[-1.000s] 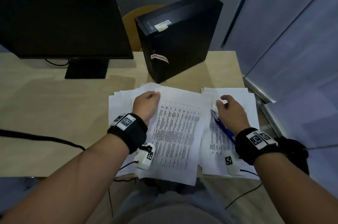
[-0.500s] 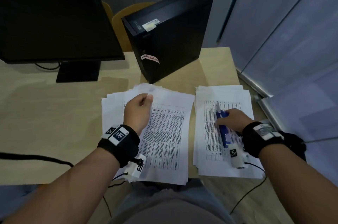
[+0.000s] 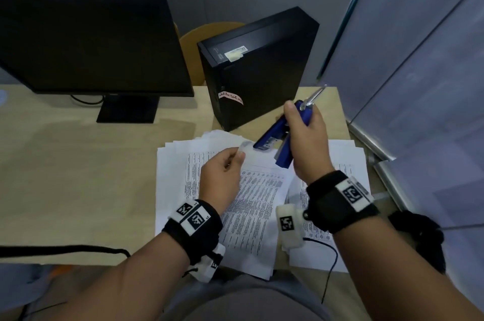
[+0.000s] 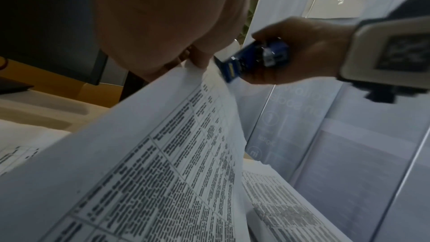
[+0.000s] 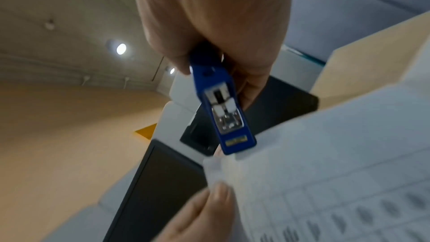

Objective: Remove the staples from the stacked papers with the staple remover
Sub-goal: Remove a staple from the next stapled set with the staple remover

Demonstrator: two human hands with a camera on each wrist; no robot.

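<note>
On the desk lies a stack of printed papers [image 3: 172,163]. My left hand [image 3: 237,159] pinches the far corner of the top stapled set [image 3: 251,205] and holds it raised off the stack. The right hand [image 3: 301,124] grips a blue staple remover [image 3: 277,140] with a metal rod sticking up behind; its nose points down-left at that pinched corner. In the left wrist view the staple remover [image 4: 253,60] meets the edge of the lifted paper [image 4: 139,163]. In the right wrist view the staple remover's [image 5: 223,111] tip sits at the paper corner [image 5: 337,154]. The staple itself is not visible.
A second pile of papers [image 3: 348,153] lies to the right under my right arm. A black computer tower [image 3: 259,66] stands just behind the papers and a dark monitor [image 3: 86,40] at the back left. Partition panels [image 3: 419,85] close the right side. A black cable [image 3: 65,250] runs along the desk's near edge.
My right hand has picked the blue staple remover up off the right pile and carried it left to the corner. My left hand has lifted that corner of the top set.
</note>
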